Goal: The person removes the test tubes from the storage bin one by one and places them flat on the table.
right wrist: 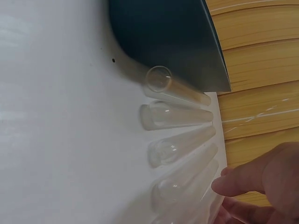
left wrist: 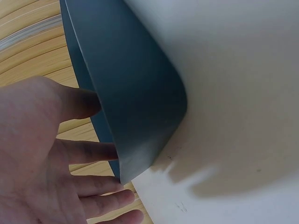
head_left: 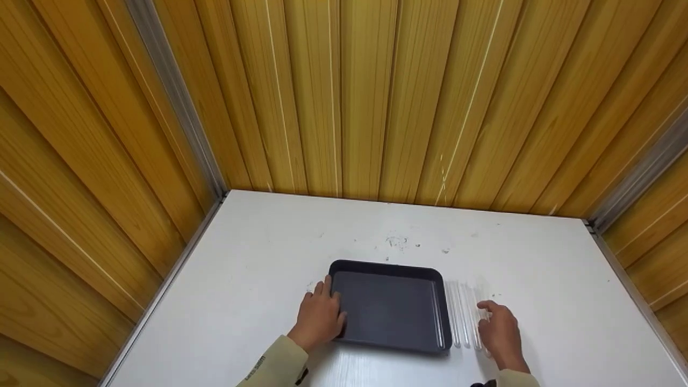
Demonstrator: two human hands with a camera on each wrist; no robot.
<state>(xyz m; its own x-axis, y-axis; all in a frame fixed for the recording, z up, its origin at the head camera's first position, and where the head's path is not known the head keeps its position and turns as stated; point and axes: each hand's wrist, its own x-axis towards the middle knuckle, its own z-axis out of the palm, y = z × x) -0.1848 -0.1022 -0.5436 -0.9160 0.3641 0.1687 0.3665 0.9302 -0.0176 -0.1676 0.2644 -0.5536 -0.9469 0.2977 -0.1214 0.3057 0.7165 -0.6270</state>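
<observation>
A dark grey rectangular tray (head_left: 387,306) lies on the white table. My left hand (head_left: 318,317) rests on its left rim, fingers mostly straight; in the left wrist view, the thumb (left wrist: 81,103) and a finger reach over the tray wall (left wrist: 135,88). Inside the tray, one clear tube (head_left: 438,317) lies along the right wall. Several clear tubes, apparently test tubes (right wrist: 180,116), lie side by side just right of the tray. My right hand (head_left: 501,334) is beside the rightmost tubes, its thumb and index finger apart. Whether it touches a tube is hard to see.
The white table (head_left: 258,279) carries small dark scuffs (head_left: 398,242) behind the tray. Yellow wood-patterned panels (head_left: 365,107) rise at the back and sides, with grey metal strips (head_left: 177,97) at the corners.
</observation>
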